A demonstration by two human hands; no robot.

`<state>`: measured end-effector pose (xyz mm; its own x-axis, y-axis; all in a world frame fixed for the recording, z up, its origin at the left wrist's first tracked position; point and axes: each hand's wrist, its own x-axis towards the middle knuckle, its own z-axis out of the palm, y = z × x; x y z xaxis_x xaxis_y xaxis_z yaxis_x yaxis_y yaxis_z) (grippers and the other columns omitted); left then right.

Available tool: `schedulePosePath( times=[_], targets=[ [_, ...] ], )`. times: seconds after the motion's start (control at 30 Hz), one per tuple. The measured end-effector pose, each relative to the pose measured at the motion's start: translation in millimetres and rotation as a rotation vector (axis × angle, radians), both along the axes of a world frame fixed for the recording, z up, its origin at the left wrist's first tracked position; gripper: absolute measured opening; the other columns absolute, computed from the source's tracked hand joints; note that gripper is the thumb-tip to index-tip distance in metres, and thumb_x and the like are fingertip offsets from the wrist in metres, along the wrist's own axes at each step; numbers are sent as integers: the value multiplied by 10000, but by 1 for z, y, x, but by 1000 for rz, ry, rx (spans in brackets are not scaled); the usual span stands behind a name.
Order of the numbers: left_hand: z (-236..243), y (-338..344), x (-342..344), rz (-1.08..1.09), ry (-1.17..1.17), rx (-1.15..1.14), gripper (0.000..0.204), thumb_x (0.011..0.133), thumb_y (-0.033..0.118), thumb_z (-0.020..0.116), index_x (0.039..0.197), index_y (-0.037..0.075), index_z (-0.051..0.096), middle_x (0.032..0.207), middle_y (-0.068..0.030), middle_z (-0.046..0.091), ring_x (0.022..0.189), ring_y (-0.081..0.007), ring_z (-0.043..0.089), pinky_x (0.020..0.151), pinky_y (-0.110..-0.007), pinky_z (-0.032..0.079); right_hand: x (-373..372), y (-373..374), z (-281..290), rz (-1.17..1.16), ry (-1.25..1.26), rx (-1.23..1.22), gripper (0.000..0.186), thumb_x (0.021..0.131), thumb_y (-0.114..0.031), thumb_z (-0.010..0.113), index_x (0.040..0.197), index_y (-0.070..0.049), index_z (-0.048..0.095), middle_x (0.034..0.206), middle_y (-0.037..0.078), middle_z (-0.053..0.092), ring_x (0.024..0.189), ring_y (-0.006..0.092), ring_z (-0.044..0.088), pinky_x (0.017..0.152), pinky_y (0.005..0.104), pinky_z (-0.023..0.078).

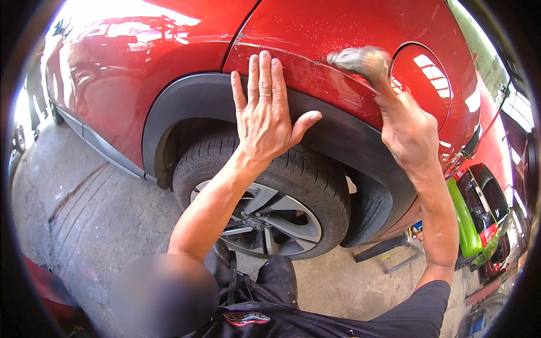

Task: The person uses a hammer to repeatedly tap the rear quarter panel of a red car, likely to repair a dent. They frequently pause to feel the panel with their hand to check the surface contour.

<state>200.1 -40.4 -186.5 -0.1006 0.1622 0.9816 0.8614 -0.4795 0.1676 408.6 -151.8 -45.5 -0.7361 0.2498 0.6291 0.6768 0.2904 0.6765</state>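
My left hand (262, 115) lies flat, its fingers stretched out and the thumb apart, across the dark wheel-arch trim (191, 93) and the lower edge of the red car panel (332, 25). My right hand (410, 134) is closed round the handle of a hammer (360, 59). Its head is smeared by motion and is close to the panel; whether it touches cannot be told. A scratched, scuffed line with pale specks runs along the panel between the hammer head and my left fingertips. To the right of the hammer sits the round fuel flap (420, 84).
Below my hands is the car's wheel (259, 217), with a black tyre and silver spokes. A stand-like metal frame (394, 253) is on the concrete floor (107, 214) at the right. A green car (470, 219) stands beyond my right arm, and a dark red object (53, 290) is at lower left.
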Motion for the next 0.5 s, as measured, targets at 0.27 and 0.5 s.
schedulePosePath(
  times=[0.27,0.5],
  targets=[
    [-22,3,-8,-15,-7,-38,1011,910,762,367,1541,-23,277,1610,-256,232,1524,-364,178,1229,-546,9,11,9,-3,32,16,-19,649,829,30,712,1424,-178,557,829,114,623,649,258,620,560,366,520],
    [-25,7,-9,-15,6,-24,1010,909,763,374,1535,-26,285,1601,-258,256,1521,-370,186,1227,-547,9,4,12,-2,394,3,152,662,822,38,694,1435,-155,534,896,111,642,653,261,632,568,354,538]
  ],
)
